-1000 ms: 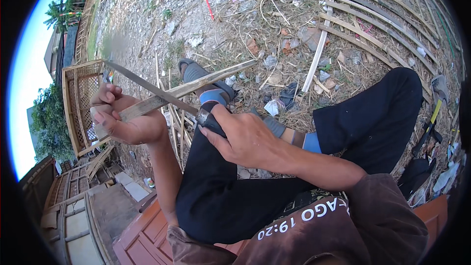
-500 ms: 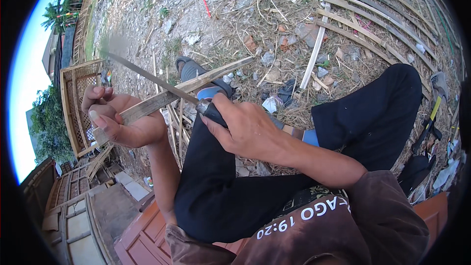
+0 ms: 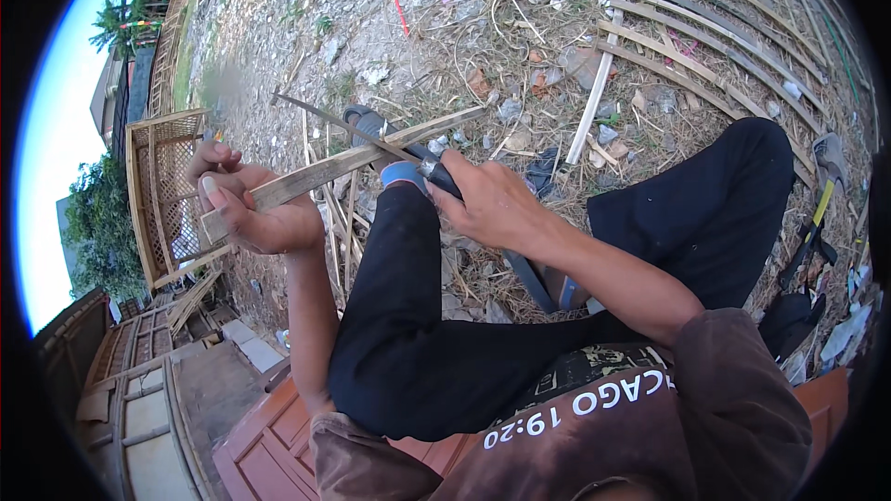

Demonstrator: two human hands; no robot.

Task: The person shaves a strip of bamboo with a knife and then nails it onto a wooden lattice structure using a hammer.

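The left hand (image 3: 260, 213) holds one end of a wooden strip (image 3: 320, 174); the right hand (image 3: 492, 206) grips a knife (image 3: 399, 151) crossing it beyond the left hand; a twisting strip could deflect the knife handward.

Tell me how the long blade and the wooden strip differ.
The blade is dark metal; the strip is pale brown wood. The right hand grips the blade by its black handle, while the left hand holds the strip near one end. The blade looks narrower than the strip. Both are long and cross in view.
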